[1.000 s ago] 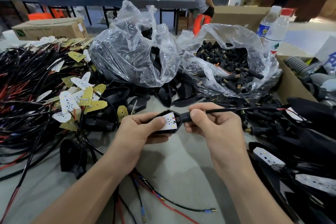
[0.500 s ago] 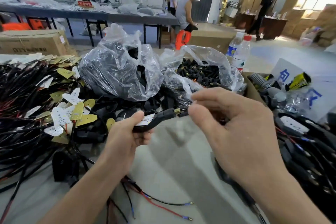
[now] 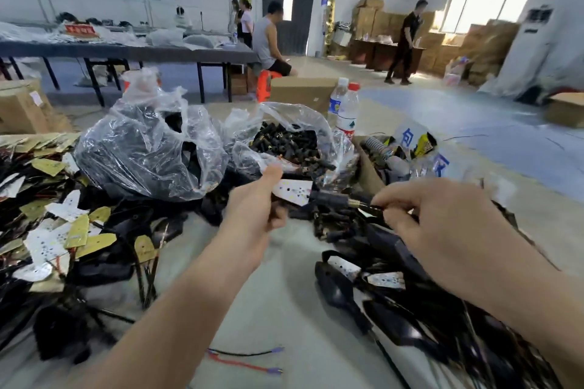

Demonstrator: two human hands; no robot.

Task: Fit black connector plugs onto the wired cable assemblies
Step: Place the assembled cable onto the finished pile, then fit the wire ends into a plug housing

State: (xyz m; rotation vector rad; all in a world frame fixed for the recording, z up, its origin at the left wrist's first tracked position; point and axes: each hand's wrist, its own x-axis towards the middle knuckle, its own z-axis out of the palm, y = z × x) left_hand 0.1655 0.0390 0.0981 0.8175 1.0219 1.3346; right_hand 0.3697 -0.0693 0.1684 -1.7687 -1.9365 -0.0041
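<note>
Just before the clear bag of plugs [image 3: 316,118], the left hand [image 3: 256,208] grips the white-board housing [image 3: 294,190] and the right hand [image 3: 442,224] pinches the limp cable [image 3: 368,206] behind the black connector plug [image 3: 330,199]: light, stiff, probably best gripped by its body.

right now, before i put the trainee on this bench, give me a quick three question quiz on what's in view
1. True or false: the left hand grips the white-boarded assembly.
2. The loose black plugs sit in: A a cardboard box, B a clear plastic bag, C a metal tray?
3. How many water bottles stand behind that bag?
Key: 1 true; 2 B; 3 two.
</note>
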